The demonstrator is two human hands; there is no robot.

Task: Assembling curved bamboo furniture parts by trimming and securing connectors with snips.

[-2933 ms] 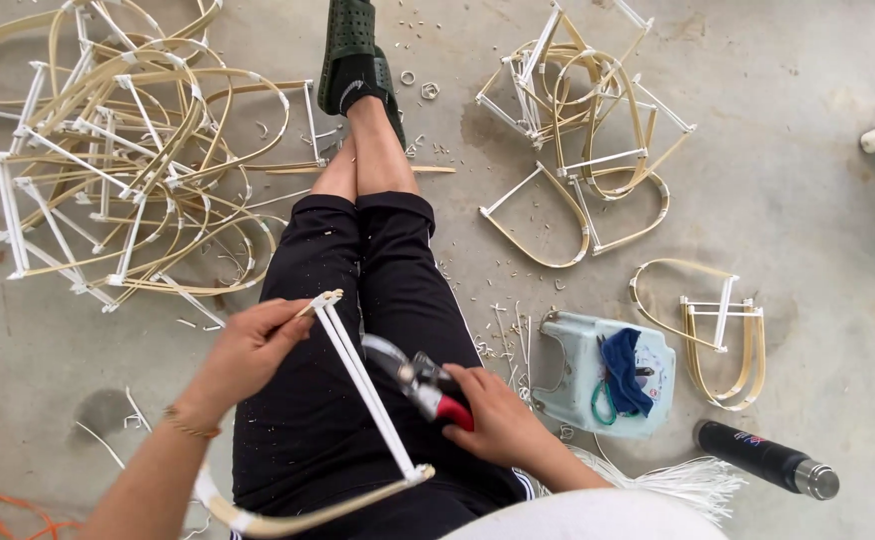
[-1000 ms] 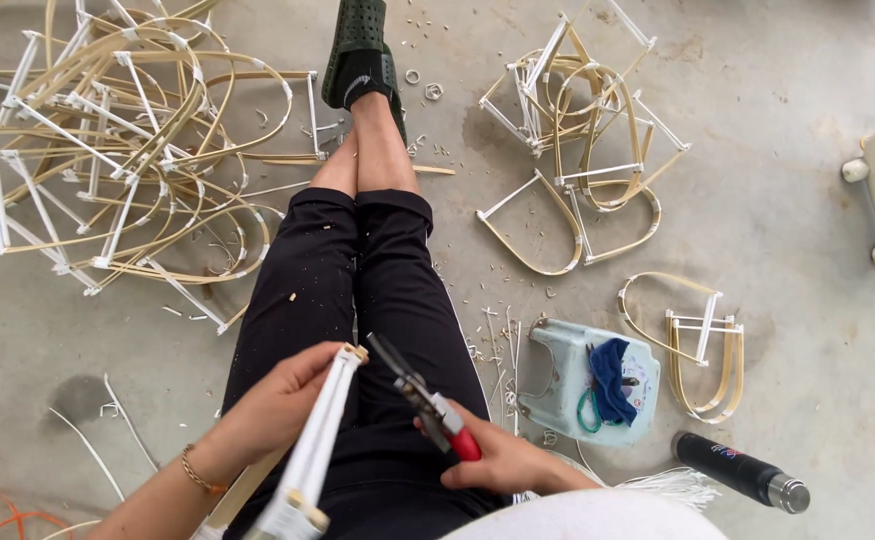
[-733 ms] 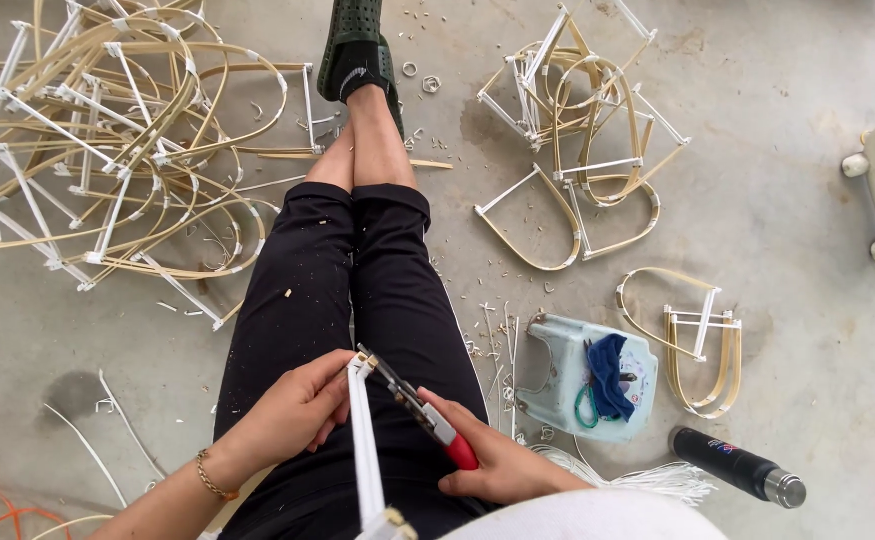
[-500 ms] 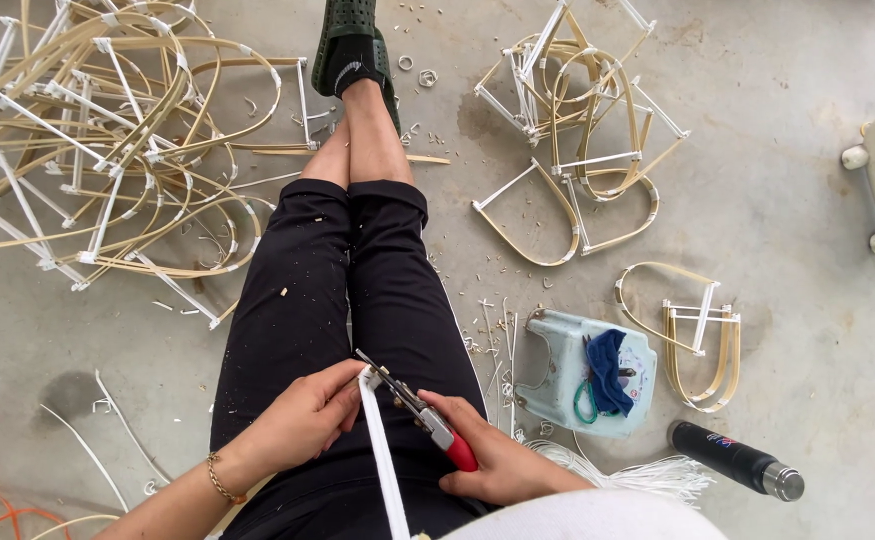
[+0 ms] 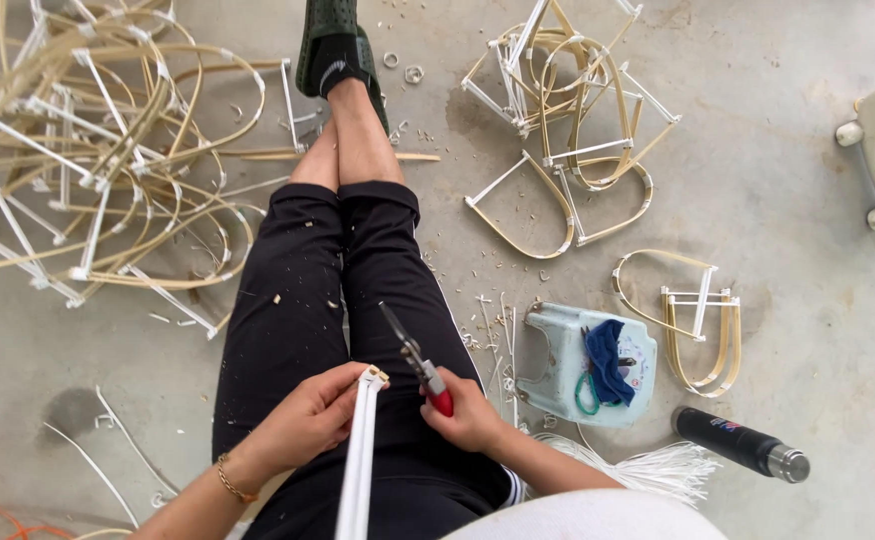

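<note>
White strip (image 5: pixel 358 460) gripped in left hand (image 5: pixel 308 415) (right hand (image 5: pixel 468 410) clutching red-handled pliers (image 5: pixel 418 360)).

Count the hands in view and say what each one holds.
2. The left hand grips a white strip over the lap; the right hand beside it holds red-handled pliers.

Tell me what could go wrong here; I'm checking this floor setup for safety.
1. The cutter in the right hand points its tip over the thighs, close to the left hand gripping the white frame; a slip might nick fingers or leg.
2. Offcuts litter the floor beside bare shins; they may prick skin.
3. The frame pile crowds the left leg and could snag it.
</note>
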